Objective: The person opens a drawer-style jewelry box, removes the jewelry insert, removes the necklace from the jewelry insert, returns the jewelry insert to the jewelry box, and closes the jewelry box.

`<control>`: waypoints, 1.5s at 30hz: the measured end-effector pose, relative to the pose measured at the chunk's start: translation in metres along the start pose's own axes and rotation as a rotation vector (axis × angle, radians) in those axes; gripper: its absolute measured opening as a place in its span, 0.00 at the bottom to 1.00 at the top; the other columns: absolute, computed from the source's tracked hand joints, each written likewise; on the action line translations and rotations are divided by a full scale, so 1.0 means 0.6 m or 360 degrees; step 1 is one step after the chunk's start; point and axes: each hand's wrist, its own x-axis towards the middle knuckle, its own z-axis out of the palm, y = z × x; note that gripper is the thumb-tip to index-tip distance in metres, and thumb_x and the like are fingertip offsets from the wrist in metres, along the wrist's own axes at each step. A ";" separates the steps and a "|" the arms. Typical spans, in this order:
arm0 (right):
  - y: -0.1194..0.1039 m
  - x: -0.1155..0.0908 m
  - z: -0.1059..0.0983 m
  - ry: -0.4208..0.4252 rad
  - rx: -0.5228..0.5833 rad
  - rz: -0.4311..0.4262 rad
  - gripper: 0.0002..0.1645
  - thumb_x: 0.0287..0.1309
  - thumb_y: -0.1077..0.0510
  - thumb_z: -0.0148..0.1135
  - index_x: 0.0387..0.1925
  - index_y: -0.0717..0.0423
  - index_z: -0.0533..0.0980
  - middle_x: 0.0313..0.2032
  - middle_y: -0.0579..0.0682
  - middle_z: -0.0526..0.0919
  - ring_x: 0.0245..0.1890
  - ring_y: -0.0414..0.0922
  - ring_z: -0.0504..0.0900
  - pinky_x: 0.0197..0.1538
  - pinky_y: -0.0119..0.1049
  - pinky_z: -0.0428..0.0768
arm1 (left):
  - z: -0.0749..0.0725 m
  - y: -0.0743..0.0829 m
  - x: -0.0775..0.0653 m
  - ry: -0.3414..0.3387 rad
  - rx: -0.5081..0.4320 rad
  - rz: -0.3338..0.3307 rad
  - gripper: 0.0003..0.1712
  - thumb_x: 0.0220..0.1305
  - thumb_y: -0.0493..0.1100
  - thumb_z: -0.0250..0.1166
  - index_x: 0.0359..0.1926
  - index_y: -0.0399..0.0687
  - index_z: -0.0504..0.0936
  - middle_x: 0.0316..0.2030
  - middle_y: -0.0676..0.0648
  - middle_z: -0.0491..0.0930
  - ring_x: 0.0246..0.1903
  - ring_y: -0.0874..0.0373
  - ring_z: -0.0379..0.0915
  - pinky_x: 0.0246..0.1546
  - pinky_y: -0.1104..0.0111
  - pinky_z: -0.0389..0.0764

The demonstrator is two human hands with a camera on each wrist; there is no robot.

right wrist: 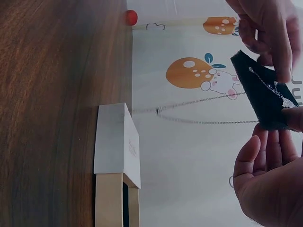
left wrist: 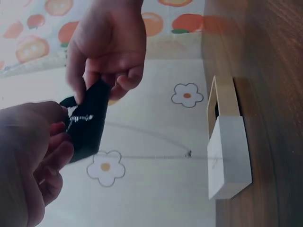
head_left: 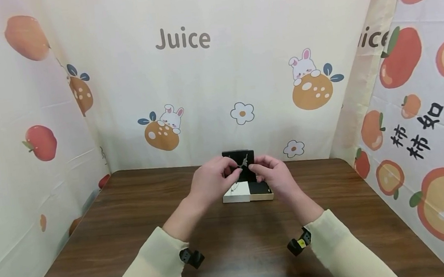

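Necklace on an upright black card, between two hands

In the head view, with twelve o'clock straight ahead of the wearer, the left hand (head_left: 213,178) bends its thumb and forefinger close together at the card's front. They are beside the necklace (head_left: 245,161), but I cannot tell whether they pinch it. The black card (head_left: 251,174) lies between two and three o'clock from this hand. The bright part of the necklace slants across the card's face, its long axis running from seven to one o'clock.

At six o'clock from the card sits a white sleeve (head_left: 238,195), with a tan drawer (head_left: 261,197) standing out of it toward three o'clock, dark inside.

The right hand (head_left: 277,177) holds the card, which lies between nine and ten o'clock from it. Neither hand is clearly nearer the necklace: the left fingertips are just beside it, and the right thumb is close to its bright cluster.

The right wrist view shows what the head view barely does: the right thumb in front of the card with fingers behind, and a long loop of chain (right wrist: 203,122) hanging from the card toward the sleeve. Whether its thin tail touches the sleeve, I cannot tell.
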 end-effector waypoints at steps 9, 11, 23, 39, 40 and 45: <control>0.005 -0.001 0.001 0.0023 -0.0015 0.0017 0.09 0.76 0.58 0.66 0.51 0.58 0.85 0.42 0.42 0.87 0.38 0.43 0.78 0.40 0.29 0.82 | 0.023 0.024 0.011 0.0040 0.0182 -0.0060 0.11 0.69 0.48 0.79 0.44 0.48 0.90 0.29 0.52 0.84 0.25 0.62 0.76 0.21 0.73 0.73; 0.006 0.000 0.001 0.0020 -0.0018 0.0013 0.10 0.77 0.58 0.66 0.52 0.59 0.85 0.43 0.42 0.87 0.39 0.44 0.78 0.40 0.29 0.82 | 0.025 0.027 0.013 0.0051 0.0188 -0.0068 0.10 0.70 0.48 0.79 0.44 0.49 0.90 0.29 0.52 0.84 0.25 0.61 0.77 0.21 0.72 0.74; 0.001 -0.002 0.003 0.0004 -0.0013 0.0011 0.08 0.76 0.59 0.66 0.51 0.58 0.84 0.43 0.43 0.85 0.42 0.44 0.77 0.40 0.29 0.82 | 0.029 0.036 0.013 0.0082 0.0095 -0.0167 0.06 0.69 0.44 0.79 0.41 0.51 0.90 0.38 0.49 0.83 0.32 0.55 0.88 0.26 0.61 0.86; 0.008 -0.004 0.000 -0.0009 -0.0015 -0.0016 0.08 0.75 0.61 0.66 0.49 0.62 0.83 0.39 0.43 0.83 0.38 0.43 0.77 0.39 0.29 0.81 | 0.008 0.029 0.037 0.0107 0.0050 -0.0214 0.02 0.73 0.39 0.73 0.41 0.45 0.88 0.38 0.48 0.92 0.37 0.54 0.89 0.35 0.59 0.90; 0.008 -0.004 0.000 -0.0012 -0.0010 -0.0019 0.08 0.75 0.61 0.66 0.49 0.62 0.83 0.39 0.43 0.83 0.38 0.43 0.77 0.39 0.29 0.81 | 0.006 0.027 0.038 0.0103 0.0042 -0.0219 0.02 0.73 0.39 0.73 0.42 0.45 0.89 0.39 0.47 0.92 0.38 0.54 0.90 0.36 0.59 0.91; 0.008 -0.007 -0.001 -0.0031 0.0007 -0.0028 0.05 0.75 0.61 0.67 0.47 0.60 0.83 0.38 0.43 0.82 0.37 0.44 0.77 0.39 0.29 0.81 | -0.002 0.021 0.046 0.0074 0.0034 -0.0236 0.09 0.74 0.39 0.73 0.51 0.45 0.93 0.42 0.46 0.92 0.41 0.52 0.91 0.42 0.58 0.93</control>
